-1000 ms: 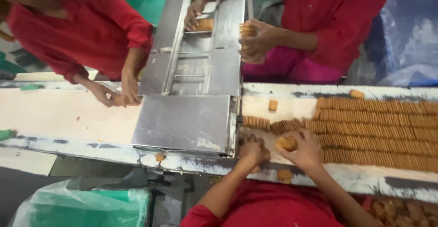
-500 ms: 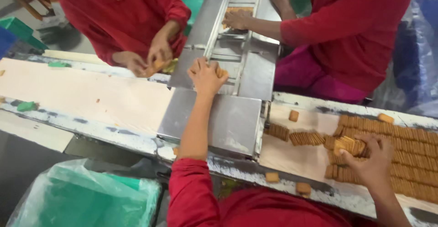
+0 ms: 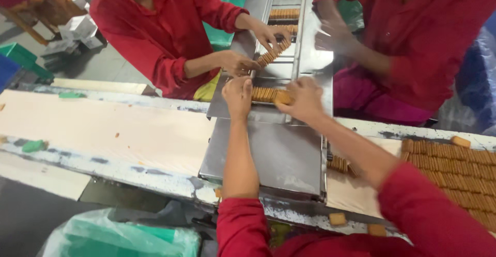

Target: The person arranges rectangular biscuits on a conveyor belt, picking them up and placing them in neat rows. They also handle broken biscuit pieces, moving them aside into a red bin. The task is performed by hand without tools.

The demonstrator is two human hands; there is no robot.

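Left hand [image 3: 238, 95] and right hand [image 3: 305, 97] reached forward over the steel chute [image 3: 281, 156], both closed around the two ends of a short row of biscuits [image 3: 264, 94]. Fingers curled, pressing the row together from either side, biscuits standing on edge between the palms, held low over the metal feed track [image 3: 289, 34], apparently just touching it. Judged as roughly mid-cycle: one batch gathered and brought to the track, not yet released into a lane.

Farther up the same track, several rows of biscuits [image 3: 284, 14] already lined in the lanes. Just beyond the hands, another worker's hands [image 3: 258, 45] tilting a second stack toward the track; a blurred hand [image 3: 333, 34] of a third person at the right.

Near the right elbow, a few loose biscuits [image 3: 341, 164] beside the chute. Well to the right, on the conveyor belt [image 3: 103, 133], a wide bed of biscuits [image 3: 454, 171] waiting, so plenty left to load.
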